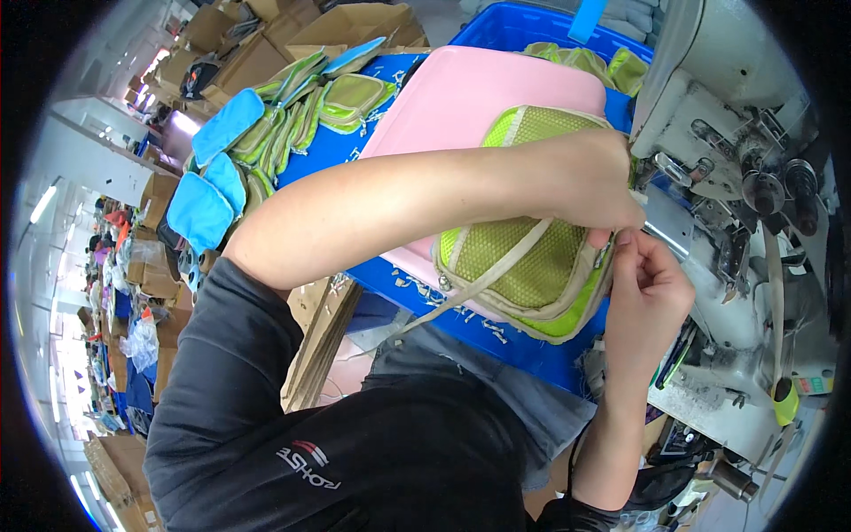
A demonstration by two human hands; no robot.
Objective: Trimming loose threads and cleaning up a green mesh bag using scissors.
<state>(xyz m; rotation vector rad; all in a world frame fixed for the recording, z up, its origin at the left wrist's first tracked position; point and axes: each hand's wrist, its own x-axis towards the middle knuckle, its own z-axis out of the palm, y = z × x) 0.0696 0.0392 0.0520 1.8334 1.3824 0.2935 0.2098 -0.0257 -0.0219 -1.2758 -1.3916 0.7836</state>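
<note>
A green bag piece (505, 266) with a mesh front and beige binding lies under my hands, partly hidden by my left forearm. My left hand (603, 182) reaches across it and bends over its right edge, the fingers closed there and partly hidden. Close beside it, my right hand (651, 279) pinches the same edge between thumb and fingers. A loose beige strip (483, 282) runs over the mesh and trails off toward my lap. Right of both hands stands a sewing machine (678, 222) with metal parts; its needle cannot be made out.
Under the bag piece is a pink board (479, 84) on a blue table (377, 275) strewn with thread scraps. Stacked green pieces (297, 115) and blue pieces (199, 213) lie at the left. Behind stands a blue crate (514, 22). Green-handled snips (784, 403) hang at the right.
</note>
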